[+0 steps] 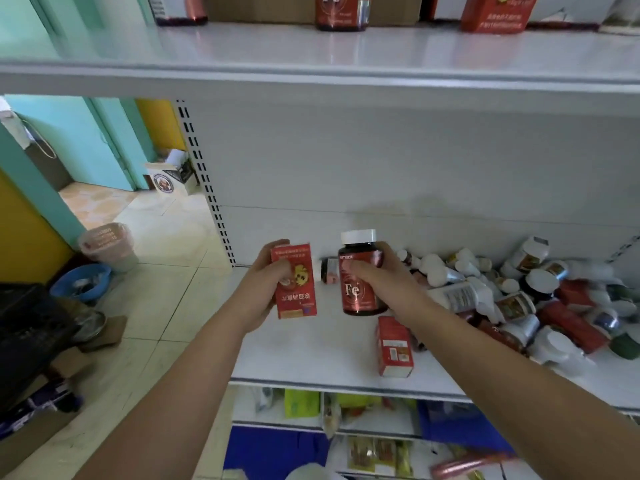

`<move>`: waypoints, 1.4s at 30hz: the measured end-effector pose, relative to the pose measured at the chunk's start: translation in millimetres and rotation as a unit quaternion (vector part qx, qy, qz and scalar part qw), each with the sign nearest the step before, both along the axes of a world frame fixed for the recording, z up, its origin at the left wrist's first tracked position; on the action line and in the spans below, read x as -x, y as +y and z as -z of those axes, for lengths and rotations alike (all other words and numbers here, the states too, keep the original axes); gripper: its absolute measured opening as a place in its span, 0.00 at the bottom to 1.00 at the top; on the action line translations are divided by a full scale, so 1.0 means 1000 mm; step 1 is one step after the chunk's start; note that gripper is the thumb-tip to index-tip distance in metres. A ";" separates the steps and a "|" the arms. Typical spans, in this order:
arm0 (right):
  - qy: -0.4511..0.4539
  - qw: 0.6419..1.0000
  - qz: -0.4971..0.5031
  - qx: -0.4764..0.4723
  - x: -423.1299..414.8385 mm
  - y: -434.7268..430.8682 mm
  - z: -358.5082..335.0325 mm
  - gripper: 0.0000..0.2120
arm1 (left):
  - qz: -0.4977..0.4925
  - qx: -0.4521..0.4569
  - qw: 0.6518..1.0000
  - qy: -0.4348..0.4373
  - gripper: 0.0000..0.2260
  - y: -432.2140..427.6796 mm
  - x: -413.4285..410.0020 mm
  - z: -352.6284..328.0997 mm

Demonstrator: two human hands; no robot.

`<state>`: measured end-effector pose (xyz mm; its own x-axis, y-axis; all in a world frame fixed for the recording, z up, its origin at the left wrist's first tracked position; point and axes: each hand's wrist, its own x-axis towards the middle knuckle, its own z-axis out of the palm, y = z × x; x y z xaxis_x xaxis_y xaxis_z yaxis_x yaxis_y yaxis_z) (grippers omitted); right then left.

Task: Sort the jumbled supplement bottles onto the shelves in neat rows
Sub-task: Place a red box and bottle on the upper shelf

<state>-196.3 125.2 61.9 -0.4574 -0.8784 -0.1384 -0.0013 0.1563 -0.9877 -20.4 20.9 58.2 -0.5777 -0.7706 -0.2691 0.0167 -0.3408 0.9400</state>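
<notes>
My left hand (266,282) grips a small red supplement box (296,282), held upside down above the left part of the middle shelf (294,362). My right hand (384,278) holds a dark red "Fe" bottle (360,275) with a white cap, upright, just right of the box. A jumbled pile of bottles and red boxes (519,299) fills the right side of that shelf. One red box (394,346) lies near the shelf's front edge. On the upper shelf (311,53) stand another Fe bottle (341,12), a red box (495,12) and a bottle at the left (180,8).
A small dark bottle (329,270) lies on its side behind my hands. Lower shelves hold packets (374,452). Left of the shelf unit, on the tiled floor, are a lined bin (107,244), a blue basin (81,282), a black crate (27,327) and a cardboard box (171,178).
</notes>
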 end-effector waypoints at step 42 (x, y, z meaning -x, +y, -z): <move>0.302 0.951 -0.027 0.056 0.057 -0.042 -0.301 0.24 | 0.178 0.473 0.853 -0.130 0.21 -0.060 0.013 -0.321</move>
<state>-253.7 83.4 362.9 -0.3779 -0.8964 0.2317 -0.5783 0.0331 -0.8152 -33.6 -39.5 379.1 -0.8362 -0.5016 0.2217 -0.1801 0.6330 0.7529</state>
